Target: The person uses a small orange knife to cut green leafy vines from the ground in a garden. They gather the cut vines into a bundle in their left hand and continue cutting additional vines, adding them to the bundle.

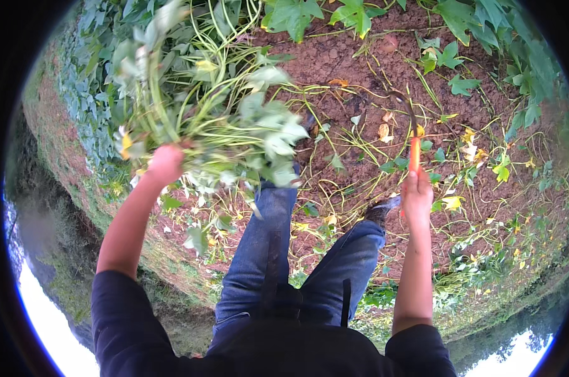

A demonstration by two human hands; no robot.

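My left hand (pixel 165 165) is closed around a large bundle of leafy green vines (pixel 209 113), blurred by motion, lifted at the upper left. My right hand (pixel 417 195) grips the orange handle of a sickle (pixel 414 153). Its dark curved blade (pixel 409 110) points away from me, over the soil and some cut vine stems (pixel 360 146). The part of the bundle inside my left fist is hidden. The blade's tip lies close to a thin vine on the ground.
Reddish-brown soil (pixel 331 61) lies ahead, strewn with stems and yellow leaves (pixel 452 203). Standing leafy vines (pixel 459 19) grow at the upper right, more at the upper left (pixel 84 70). My legs in jeans (pixel 261 235) stand apart on the ground, with one shoe (pixel 383 207) showing.
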